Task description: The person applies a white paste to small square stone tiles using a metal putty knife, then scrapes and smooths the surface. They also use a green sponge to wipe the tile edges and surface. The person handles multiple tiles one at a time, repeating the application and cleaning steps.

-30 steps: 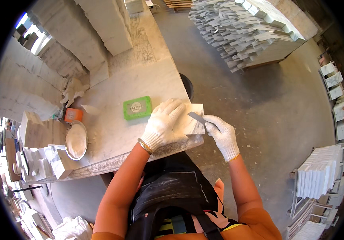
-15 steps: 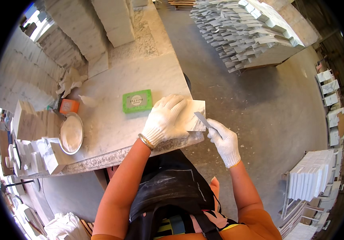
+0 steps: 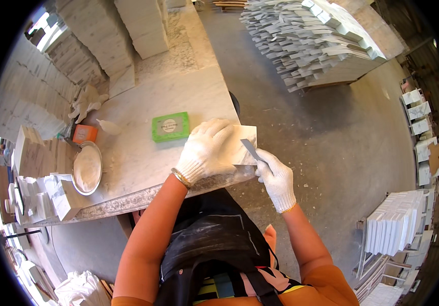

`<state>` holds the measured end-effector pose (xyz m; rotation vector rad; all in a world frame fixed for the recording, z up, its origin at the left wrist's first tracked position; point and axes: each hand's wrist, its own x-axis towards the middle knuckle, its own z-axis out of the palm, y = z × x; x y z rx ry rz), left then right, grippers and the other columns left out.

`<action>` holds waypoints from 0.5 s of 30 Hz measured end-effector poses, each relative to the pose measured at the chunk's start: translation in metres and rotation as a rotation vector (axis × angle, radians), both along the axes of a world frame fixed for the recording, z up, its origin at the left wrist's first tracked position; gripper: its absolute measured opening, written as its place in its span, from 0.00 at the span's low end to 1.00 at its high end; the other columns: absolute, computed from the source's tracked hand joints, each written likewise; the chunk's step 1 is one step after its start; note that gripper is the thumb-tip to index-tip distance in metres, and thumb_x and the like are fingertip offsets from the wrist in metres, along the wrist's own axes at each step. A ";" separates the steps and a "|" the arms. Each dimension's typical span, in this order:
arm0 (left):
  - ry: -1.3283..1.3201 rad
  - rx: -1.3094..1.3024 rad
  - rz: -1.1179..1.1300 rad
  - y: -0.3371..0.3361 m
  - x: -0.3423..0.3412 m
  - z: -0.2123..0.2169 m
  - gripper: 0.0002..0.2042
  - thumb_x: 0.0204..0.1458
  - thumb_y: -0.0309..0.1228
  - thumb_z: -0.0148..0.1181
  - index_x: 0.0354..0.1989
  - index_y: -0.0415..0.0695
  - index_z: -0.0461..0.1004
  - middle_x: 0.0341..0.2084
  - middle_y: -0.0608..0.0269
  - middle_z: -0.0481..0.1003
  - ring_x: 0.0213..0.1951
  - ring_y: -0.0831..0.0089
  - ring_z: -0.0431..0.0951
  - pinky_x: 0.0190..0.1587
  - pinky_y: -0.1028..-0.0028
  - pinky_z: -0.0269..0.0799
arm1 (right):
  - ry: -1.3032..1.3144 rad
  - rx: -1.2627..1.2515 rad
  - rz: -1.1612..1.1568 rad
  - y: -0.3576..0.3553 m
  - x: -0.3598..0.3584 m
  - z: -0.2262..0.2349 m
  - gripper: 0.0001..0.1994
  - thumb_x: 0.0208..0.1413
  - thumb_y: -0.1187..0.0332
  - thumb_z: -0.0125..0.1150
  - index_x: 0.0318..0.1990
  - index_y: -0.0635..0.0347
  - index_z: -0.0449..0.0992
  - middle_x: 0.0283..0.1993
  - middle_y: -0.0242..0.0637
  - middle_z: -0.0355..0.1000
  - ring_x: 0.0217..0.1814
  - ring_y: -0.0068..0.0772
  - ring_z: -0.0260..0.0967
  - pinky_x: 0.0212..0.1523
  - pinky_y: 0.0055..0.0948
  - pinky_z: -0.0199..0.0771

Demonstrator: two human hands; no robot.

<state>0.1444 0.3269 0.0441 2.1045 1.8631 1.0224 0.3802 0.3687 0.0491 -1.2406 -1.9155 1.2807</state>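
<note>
My left hand [image 3: 205, 149], in a white knitted glove, lies across a small white marble tile [image 3: 247, 133] with grey veins. Its thumb rests along the near edge and its fingers reach toward the far edge, holding the tile against the stone worktop. The tile's right end juts past the worktop's edge. In my gloved right hand [image 3: 276, 179] is a putty knife [image 3: 249, 148], its grey blade lying over the tile's right end. The handle is mostly hidden by my fingers. A green hand pad box [image 3: 171, 127] sits just left of my left hand.
On the worktop [image 3: 138, 163], a metal bowl of pale powder or paste [image 3: 88, 170] stands at the left beside an orange box [image 3: 84, 133]. Tall stone stacks [image 3: 97, 35] line the back left. A pile of thin stone strips [image 3: 301, 46] stands far right; racked slabs [image 3: 394, 222] are near right.
The putty knife's blade has shifted left and farther over the tile, with my right hand following it. My whole view has also moved slightly; my left hand keeps its place on the tile.
</note>
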 end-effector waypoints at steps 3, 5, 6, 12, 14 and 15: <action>0.000 -0.017 -0.008 0.001 0.001 0.002 0.42 0.29 0.46 0.78 0.59 0.42 0.73 0.62 0.51 0.71 0.64 0.48 0.69 0.64 0.53 0.66 | -0.017 0.167 0.045 0.002 -0.006 -0.012 0.15 0.65 0.73 0.61 0.58 0.59 0.79 0.40 0.32 0.80 0.32 0.16 0.73 0.32 0.21 0.77; 0.013 -0.027 -0.008 0.000 -0.002 0.001 0.43 0.30 0.46 0.78 0.59 0.42 0.72 0.62 0.51 0.70 0.64 0.48 0.68 0.65 0.53 0.65 | -0.033 0.250 0.074 0.003 -0.009 -0.015 0.14 0.65 0.73 0.61 0.57 0.59 0.79 0.39 0.31 0.80 0.32 0.16 0.73 0.31 0.21 0.77; 0.024 0.011 -0.003 0.000 -0.002 0.001 0.41 0.30 0.46 0.77 0.57 0.42 0.73 0.60 0.52 0.71 0.62 0.49 0.70 0.63 0.54 0.66 | -0.048 0.244 0.087 0.005 -0.008 -0.013 0.14 0.65 0.73 0.61 0.57 0.59 0.79 0.39 0.31 0.80 0.32 0.16 0.73 0.31 0.21 0.76; -0.002 -0.036 -0.022 -0.001 -0.002 0.003 0.43 0.30 0.46 0.77 0.60 0.42 0.72 0.62 0.50 0.70 0.64 0.47 0.68 0.65 0.53 0.65 | -0.009 0.033 -0.030 0.011 0.008 0.003 0.14 0.64 0.72 0.61 0.56 0.55 0.80 0.35 0.31 0.80 0.30 0.17 0.74 0.30 0.22 0.76; -0.006 -0.021 -0.019 0.000 -0.001 0.003 0.42 0.30 0.45 0.77 0.59 0.42 0.72 0.62 0.51 0.70 0.64 0.48 0.68 0.65 0.53 0.65 | 0.017 0.027 -0.020 0.008 0.011 0.002 0.14 0.65 0.72 0.61 0.56 0.56 0.80 0.35 0.30 0.80 0.30 0.17 0.74 0.30 0.21 0.75; -0.007 -0.032 -0.017 -0.001 0.000 0.004 0.42 0.30 0.45 0.77 0.59 0.42 0.72 0.62 0.51 0.71 0.64 0.48 0.69 0.64 0.53 0.65 | 0.011 0.013 -0.005 0.007 0.011 0.003 0.14 0.65 0.72 0.61 0.57 0.56 0.80 0.36 0.31 0.80 0.31 0.17 0.74 0.30 0.21 0.76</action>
